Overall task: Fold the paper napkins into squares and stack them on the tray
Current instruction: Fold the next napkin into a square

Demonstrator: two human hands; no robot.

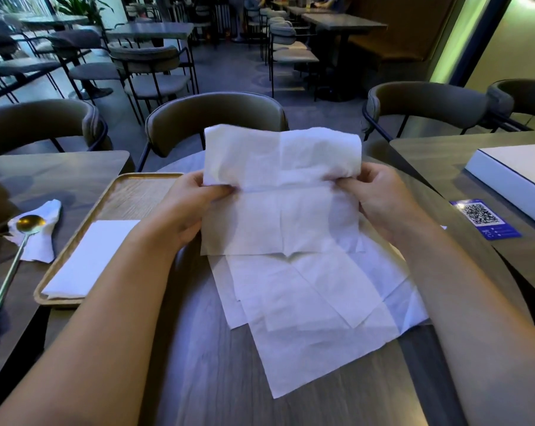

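1. Both hands pinch one paper napkin (pixel 280 192) at its side edges: the left hand (pixel 188 210) on the left edge, the right hand (pixel 383 201) on the right edge, fingers curled onto the paper and thumbs toward the middle.
2. This held napkin is lifted off the table (pixel 217 364), with its far part rolling over toward the person along a crosswise crease, so the judged step is the first fold in half.
3. Whether the fold's edges line up yet is hard to say, since the far flap curls and hides its own back edge.
4. Below the held sheet, several unfolded napkins (pixel 315 305) lie loosely overlapped on the near middle of the table, at differing angles; their exact number cannot be told.
5. At the left sits the wooden tray (pixel 128 192), and on its near part lies a folded napkin stack (pixel 89 259), flat and white, looking more oblong than square from this angle.
6. By judgement the task is early to midway: some folded work is on the tray, one sheet is in hand, and the loose pile remains.
7. Left of the tray, a gold spoon (pixel 20 247) rests on a crumpled napkin (pixel 40 238); it seems used, not part of the job.
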